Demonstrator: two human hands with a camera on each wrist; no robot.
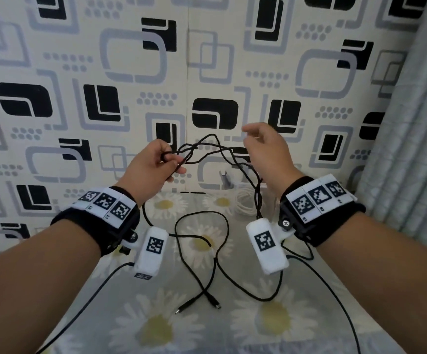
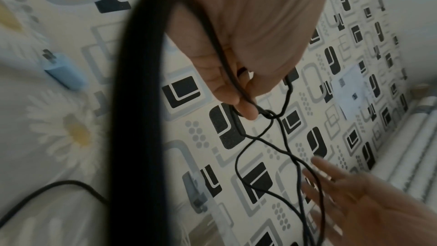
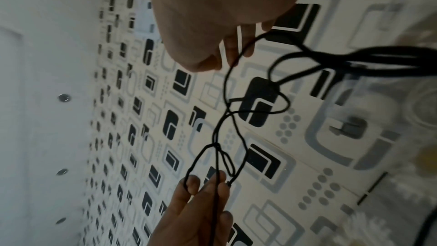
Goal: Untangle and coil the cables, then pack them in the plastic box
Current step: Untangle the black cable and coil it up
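- Now the tangle [image 1: 202, 154] of black cable hangs in the air between the two hands, above the bed [image 1: 181, 328] with its daisy-print sheet.
- Taking the tangle as landmark: the left hand [image 1: 153, 164] is at its left end, fingers and thumb curled round a bunch of strands, so it is grasping the cable.
- From the left wrist view the pinch sits right at a small knot [image 2: 269, 114], with loops running away from the fingertips.
- The right hand [image 1: 266, 149] is just right of the tangle, fingers relaxed and spread; strands pass beside and under it, but I cannot see it gripping any, so I read it as released.
- The tangle's long axis runs side to side, from the left hand's pinch across to the right hand; from there the strands drop below the tangle to the bed.
- Well below the tangle, two plugs [image 1: 199, 304] lie free on the sheet, close together.
- Beyond the tangle, near the wall, a coil of white cable [image 1: 245, 200] lies on the bed; the box is not clearly visible.
- My judgement: untangling is still early. The right hand is the free one and nearest the loose loops, so it should pick a strand on its side and draw it away from the left hand's knot.
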